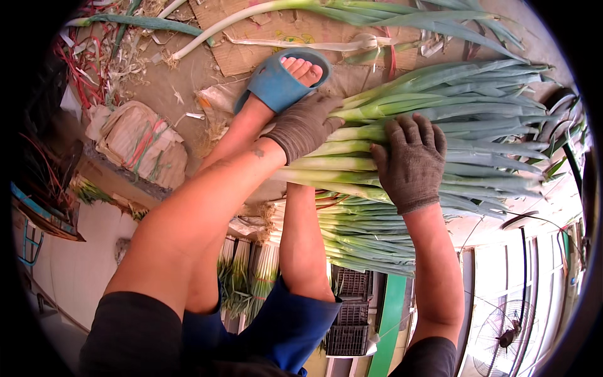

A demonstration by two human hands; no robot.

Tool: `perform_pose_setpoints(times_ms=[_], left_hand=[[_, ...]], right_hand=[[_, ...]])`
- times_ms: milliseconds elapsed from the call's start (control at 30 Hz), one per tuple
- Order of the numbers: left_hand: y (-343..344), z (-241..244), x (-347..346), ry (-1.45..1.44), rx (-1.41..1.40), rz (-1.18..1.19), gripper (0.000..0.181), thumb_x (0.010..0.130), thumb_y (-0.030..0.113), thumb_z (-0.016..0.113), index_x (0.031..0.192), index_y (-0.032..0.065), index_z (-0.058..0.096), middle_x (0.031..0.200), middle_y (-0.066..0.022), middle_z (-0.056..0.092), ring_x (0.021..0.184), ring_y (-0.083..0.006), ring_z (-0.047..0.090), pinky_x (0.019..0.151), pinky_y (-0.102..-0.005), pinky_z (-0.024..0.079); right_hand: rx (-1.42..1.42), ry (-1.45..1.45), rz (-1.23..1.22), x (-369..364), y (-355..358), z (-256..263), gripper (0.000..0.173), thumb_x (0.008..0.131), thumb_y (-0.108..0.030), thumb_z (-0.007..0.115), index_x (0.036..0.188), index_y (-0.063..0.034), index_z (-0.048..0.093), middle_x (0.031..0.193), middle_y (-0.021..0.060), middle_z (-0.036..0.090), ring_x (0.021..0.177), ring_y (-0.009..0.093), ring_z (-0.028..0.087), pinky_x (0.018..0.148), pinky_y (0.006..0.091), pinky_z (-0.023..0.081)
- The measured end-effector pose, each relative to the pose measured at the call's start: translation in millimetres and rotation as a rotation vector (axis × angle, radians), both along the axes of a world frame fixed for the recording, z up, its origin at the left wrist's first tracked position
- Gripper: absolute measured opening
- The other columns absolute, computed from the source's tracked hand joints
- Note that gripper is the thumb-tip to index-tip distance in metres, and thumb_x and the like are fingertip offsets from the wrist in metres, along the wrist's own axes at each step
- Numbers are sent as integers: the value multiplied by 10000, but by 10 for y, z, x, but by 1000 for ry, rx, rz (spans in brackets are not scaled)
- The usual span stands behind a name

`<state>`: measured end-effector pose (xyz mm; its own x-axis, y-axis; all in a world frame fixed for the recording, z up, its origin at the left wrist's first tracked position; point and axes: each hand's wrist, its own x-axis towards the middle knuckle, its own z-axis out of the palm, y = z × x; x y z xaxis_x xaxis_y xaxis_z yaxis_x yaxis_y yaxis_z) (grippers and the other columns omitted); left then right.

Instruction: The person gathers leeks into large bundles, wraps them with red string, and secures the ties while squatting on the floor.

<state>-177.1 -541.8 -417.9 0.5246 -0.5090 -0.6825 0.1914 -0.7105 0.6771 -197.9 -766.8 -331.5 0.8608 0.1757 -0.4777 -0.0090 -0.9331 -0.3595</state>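
Note:
A broad pile of long green onions [476, 125] lies before me, with pale stems to the left and blue-green leaves spread to the right. My left hand [308, 125], in a brown knit glove, is at the stem end, its thumb and fingers around the pale part of an upper onion. My right hand [414, 160], gloved alike, rests palm down over the pile where stems turn to leaves, thumb apart from the fingers. What lies under its palm is hidden. A second layer of green onions [372, 231] with roots aligned shows below my right forearm.
My foot in a blue slide sandal [278, 77] stands beside the stems. Loose onions [245, 16] lie across flattened cardboard [301, 33]. Red ties [85, 77] and peeled scraps litter the left floor, near a wrapped bundle [141, 141]. Black crates [348, 320] and a fan [506, 337] stand behind.

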Motion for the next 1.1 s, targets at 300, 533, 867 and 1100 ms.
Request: perform_pose_setpoints(times_ms=[300,533,867,1100], left_hand=[[-127,120,-179,117,140,202,397,952,307,572,1228,26,620,1206,-204,646,1146,-355,597,1026,-472,409],[-186,290,-384,-83,253,-177,704,975,441,523,1443,-62,370,1459,-285,437,1364,-407,417,1144,-472,299],[-299,238,-154,52,265,-157,778,908,516,598,1385,-73,422,1342,-288,521,1291,-394,477,1090,-478,347],[-317,249,-274,-89,222,-88,767,922,541,565,1371,-70,449,1328,-264,537,1261,-389,494,1077,-477,354]], right_hand=[[-53,178,15,79,-17,-111,305,817,-376,699,997,-131,679,1024,83,629,1059,291,564,1002,483,377],[-27,-23,205,229,-50,-460,528,869,-386,644,1305,-96,580,1315,123,562,1305,310,451,1137,518,274],[-28,276,94,237,-8,-270,488,832,-364,666,1217,-71,604,1229,138,570,1221,331,487,1108,518,300],[-135,311,194,425,-117,-749,555,905,-466,578,1318,-96,589,1365,128,561,1336,281,453,1136,499,273]])
